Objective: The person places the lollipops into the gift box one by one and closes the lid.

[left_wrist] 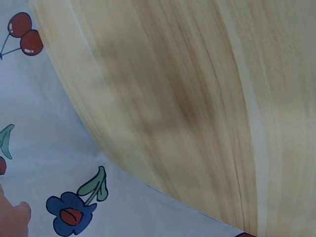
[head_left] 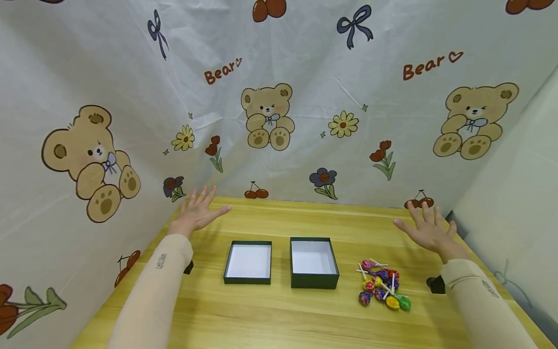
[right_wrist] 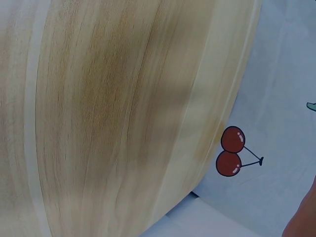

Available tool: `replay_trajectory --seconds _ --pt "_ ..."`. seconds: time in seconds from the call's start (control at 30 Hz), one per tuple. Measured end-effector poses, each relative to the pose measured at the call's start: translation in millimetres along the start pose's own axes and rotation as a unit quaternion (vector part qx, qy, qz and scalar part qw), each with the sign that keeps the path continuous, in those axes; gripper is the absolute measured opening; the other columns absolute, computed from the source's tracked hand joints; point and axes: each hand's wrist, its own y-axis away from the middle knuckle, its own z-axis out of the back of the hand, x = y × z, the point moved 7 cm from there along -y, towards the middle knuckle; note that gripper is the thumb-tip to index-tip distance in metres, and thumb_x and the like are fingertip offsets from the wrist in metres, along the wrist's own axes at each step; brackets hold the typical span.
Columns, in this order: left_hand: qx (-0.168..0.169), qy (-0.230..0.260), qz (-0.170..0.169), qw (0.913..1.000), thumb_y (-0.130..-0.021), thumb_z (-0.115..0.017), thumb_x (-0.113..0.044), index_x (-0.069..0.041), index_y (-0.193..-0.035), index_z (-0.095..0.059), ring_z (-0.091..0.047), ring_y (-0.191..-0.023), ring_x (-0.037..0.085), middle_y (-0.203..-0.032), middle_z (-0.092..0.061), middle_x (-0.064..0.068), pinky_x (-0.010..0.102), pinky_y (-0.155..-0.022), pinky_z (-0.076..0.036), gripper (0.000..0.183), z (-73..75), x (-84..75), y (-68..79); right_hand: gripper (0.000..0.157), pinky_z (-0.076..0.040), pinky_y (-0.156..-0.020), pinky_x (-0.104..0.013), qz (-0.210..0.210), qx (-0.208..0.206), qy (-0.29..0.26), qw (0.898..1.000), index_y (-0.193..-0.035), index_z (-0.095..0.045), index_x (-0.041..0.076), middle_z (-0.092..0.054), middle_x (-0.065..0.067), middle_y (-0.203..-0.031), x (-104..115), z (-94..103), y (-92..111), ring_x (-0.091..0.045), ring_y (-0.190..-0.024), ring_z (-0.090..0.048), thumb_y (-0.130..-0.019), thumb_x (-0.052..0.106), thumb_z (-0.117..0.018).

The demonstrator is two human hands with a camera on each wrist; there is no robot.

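My left hand is held out over the far left of the table, its fingers spread and nothing in them. On the far right, my right hand hovers with fingers spread, likewise holding nothing. Between them sit a shallow box lid, dark green with a white inside, and a deeper dark green box, its white inside facing up. Nearest the right hand lies a loose pile of wrapped lollipops in several colours. The wrist views catch just a bit of the left hand and the right hand.
The wooden table ends at a white cloth printed with bears, flowers and cherries, which hangs behind it and along the left. A pale wall stands on the right, with a thin cable beside the table edge.
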Motion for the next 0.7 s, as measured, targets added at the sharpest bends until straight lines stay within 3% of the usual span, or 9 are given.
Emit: replay_trajectory --seconds 0.3,0.57,0.7 --pt "-0.015 0.039 -0.047 0.998 -0.09 -0.035 -0.082 -0.023 -0.162 0.004 0.015 -0.154 0.041 -0.17 0.006 0.006 0.07 -0.118 0.009 0.102 -1.4 -19.1 -0.5 0.089 0.013 -0.096 -0.088 0.008 0.005 -0.002 1.0 -0.162 0.003 0.016 0.019 -0.03 -0.161 15.6 3.7 9.2 -0.062 -0.141 0.023 -0.099 0.068 -0.033" --pt "-0.018 0.073 -0.087 0.9934 -0.088 -0.047 -0.079 -0.027 -0.163 -0.006 0.01 -0.156 0.037 -0.17 -0.001 0.002 0.075 -0.117 0.002 0.1 -4.6 -33.0 0.8 0.084 0.0 -0.094 -0.091 0.042 -0.004 -0.001 0.999 -0.162 -0.009 0.012 -0.002 -0.038 -0.161 19.4 -1.0 10.0 -0.064 -0.144 0.004 -0.101 0.062 -0.037" --pt "-0.015 0.084 -0.109 0.9904 -0.087 -0.052 -0.076 -0.025 -0.163 -0.009 0.007 -0.156 0.037 -0.17 -0.003 0.004 0.072 -0.119 -0.002 0.101 -6.2 -41.1 2.4 0.081 -0.009 -0.093 -0.09 0.056 -0.008 0.002 0.998 -0.16 -0.019 0.007 -0.011 -0.039 -0.159 21.6 -2.5 11.7 -0.065 -0.142 -0.005 -0.102 0.058 -0.04"
